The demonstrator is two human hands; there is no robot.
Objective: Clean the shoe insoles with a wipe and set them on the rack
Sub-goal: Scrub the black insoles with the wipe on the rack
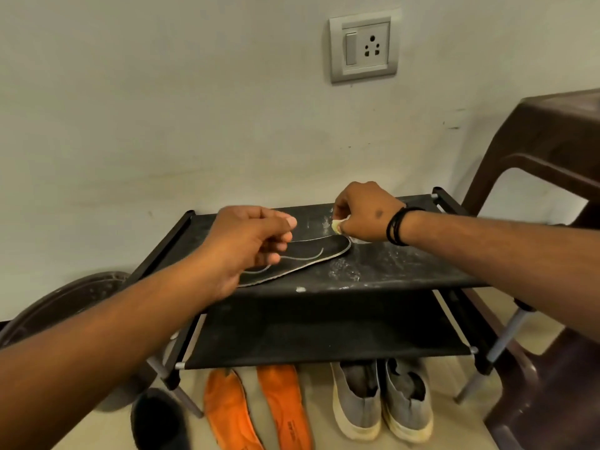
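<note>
You are standing over a pale tiled floor by a scuffed white wall, looking down at a low black rack with two fabric shelves. Nearest you on the floor, two orange insoles are lying side by side just in front of the rack, a pair of grey shoes is sitting to their right, and a dark shoe is showing at the lower left. Up on the top shelf, a black insole is lying flat, running from lower left to upper right, its surface marked with thin pale curved lines. Your left hand is hovering over the insole's near end with fingers curled, thumb close to the fingertips; whether it is pinching the insole cannot be told. Your right hand, black bands at the wrist, is gripping a small yellowish-white wipe and holding it at the insole's far tip. White streaks are showing on the shelf fabric around that spot. A brown plastic chair is standing to the right, and a switch-and-socket plate is sitting on the wall above.
</note>
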